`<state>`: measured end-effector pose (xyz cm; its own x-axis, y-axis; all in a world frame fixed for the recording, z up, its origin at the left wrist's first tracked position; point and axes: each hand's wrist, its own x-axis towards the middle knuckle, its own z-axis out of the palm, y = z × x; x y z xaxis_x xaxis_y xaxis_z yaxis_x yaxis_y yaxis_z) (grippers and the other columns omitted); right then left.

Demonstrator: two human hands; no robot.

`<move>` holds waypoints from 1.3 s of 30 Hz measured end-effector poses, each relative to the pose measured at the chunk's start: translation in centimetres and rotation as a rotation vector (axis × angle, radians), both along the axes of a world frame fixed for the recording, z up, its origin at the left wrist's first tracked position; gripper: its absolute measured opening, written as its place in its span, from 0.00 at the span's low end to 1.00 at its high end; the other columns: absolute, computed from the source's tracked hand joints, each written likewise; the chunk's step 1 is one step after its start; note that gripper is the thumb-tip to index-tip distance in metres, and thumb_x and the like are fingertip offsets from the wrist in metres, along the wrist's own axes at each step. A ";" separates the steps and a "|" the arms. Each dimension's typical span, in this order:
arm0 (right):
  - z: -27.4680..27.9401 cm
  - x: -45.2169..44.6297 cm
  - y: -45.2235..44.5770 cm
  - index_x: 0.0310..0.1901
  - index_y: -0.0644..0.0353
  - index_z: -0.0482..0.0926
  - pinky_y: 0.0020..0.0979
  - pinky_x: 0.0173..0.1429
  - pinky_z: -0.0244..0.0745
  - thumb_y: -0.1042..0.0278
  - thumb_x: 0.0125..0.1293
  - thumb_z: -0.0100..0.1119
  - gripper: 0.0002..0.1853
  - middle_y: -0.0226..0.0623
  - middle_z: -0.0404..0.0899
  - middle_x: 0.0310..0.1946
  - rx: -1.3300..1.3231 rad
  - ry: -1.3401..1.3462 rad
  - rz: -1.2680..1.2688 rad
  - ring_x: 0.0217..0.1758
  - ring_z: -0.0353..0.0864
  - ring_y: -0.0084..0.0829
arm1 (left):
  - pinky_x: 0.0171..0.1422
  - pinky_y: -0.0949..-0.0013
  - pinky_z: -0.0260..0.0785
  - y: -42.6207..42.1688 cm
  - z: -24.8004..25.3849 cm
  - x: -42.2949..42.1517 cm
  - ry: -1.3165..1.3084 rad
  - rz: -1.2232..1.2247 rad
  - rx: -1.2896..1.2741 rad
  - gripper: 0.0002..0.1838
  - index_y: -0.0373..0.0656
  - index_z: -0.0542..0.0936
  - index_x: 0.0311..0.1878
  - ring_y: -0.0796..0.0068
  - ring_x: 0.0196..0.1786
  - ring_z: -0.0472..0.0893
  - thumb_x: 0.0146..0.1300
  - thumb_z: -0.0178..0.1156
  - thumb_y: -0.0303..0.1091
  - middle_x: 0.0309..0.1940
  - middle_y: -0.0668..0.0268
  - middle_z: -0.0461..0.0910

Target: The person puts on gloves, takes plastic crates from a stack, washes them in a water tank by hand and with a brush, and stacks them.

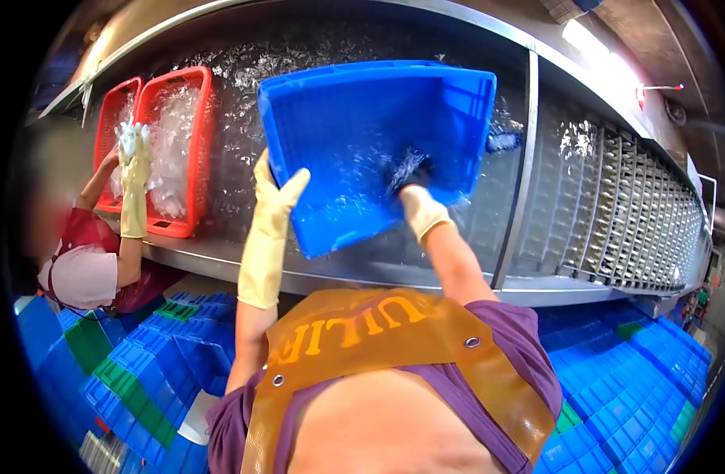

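Note:
A blue plastic crate (331, 118) is tilted over the water in a long metal trough, its open side facing me. My left hand (279, 189), in a long cream rubber glove, grips the crate's left rim, thumb on the inside. Reaching into the crate, my right hand (422, 212) wears a cream glove too and presses a dark scrub brush (410, 170) against the lower right inside. Motion and splashing water blur the brush, so its exact shape is unclear.
Two red baskets (198, 150) holding clear plastic pieces stand at the left, where a co-worker's gloved hand (133, 150) is. A metal divider (520, 174) crosses the trough. Right of it lies a ridged conveyor (631, 205). Blue crates (615, 371) are stacked below on both sides.

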<state>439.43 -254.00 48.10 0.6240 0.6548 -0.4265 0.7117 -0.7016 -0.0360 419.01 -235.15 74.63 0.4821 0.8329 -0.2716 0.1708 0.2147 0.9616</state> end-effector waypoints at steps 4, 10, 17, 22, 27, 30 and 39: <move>12.8 -7.4 2.7 0.46 0.56 0.80 0.34 0.59 0.72 0.68 0.62 0.47 0.15 0.41 0.78 0.46 -0.115 0.075 1.071 0.54 0.77 0.36 | 0.45 0.74 0.72 -2.1 0.6 2.4 -0.060 0.093 0.042 0.36 0.37 0.60 0.67 0.78 0.43 0.76 0.56 0.65 0.25 0.49 0.62 0.74; 9.4 -1.0 13.0 0.29 0.57 0.78 0.31 0.36 0.73 0.66 0.46 0.64 0.09 0.32 0.76 0.30 0.686 0.006 1.029 0.35 0.78 0.31 | 0.30 0.76 0.68 -4.0 3.5 6.0 0.119 0.173 -0.037 0.35 0.37 0.58 0.66 0.81 0.30 0.74 0.56 0.63 0.23 0.40 0.63 0.75; 6.5 13.6 4.1 0.57 0.56 0.75 0.45 0.65 0.66 0.52 0.67 0.48 0.23 0.48 0.75 0.57 0.520 0.037 -0.189 0.62 0.72 0.47 | 0.32 0.74 0.70 -4.5 1.7 7.5 0.130 0.136 -0.005 0.36 0.36 0.59 0.65 0.79 0.31 0.75 0.53 0.64 0.25 0.41 0.61 0.76; 9.2 9.4 0.5 0.65 0.54 0.69 0.46 0.73 0.54 0.41 0.63 0.50 0.34 0.47 0.64 0.67 -0.249 0.210 0.120 0.71 0.61 0.47 | 0.41 0.71 0.70 -5.9 2.2 9.5 0.026 0.073 0.027 0.27 0.35 0.71 0.55 0.76 0.37 0.76 0.50 0.68 0.25 0.40 0.62 0.77; 15.8 -3.2 5.2 0.69 0.53 0.65 0.46 0.76 0.50 0.26 0.51 0.54 0.49 0.47 0.61 0.70 -0.016 0.482 0.164 0.74 0.58 0.46 | 0.44 0.70 0.73 -7.6 2.5 10.4 0.016 0.251 0.212 0.30 0.32 0.68 0.57 0.74 0.39 0.78 0.51 0.70 0.25 0.41 0.59 0.78; 23.5 -5.3 2.7 0.47 0.56 0.79 0.43 0.60 0.72 0.54 0.56 0.63 0.20 0.47 0.80 0.51 0.264 0.720 0.406 0.56 0.78 0.45 | 0.46 0.70 0.72 -5.2 2.7 9.4 0.116 0.169 0.191 0.38 0.32 0.64 0.60 0.72 0.41 0.78 0.49 0.74 0.32 0.44 0.57 0.77; 15.7 9.2 -12.6 0.48 0.45 0.82 0.44 0.48 0.77 0.61 0.52 0.68 0.19 0.41 0.84 0.40 0.295 0.027 0.274 0.43 0.83 0.44 | 0.71 0.63 0.59 5.4 2.0 4.2 -0.040 0.137 0.225 0.43 0.33 0.60 0.69 0.61 0.70 0.65 0.56 0.70 0.41 0.67 0.50 0.63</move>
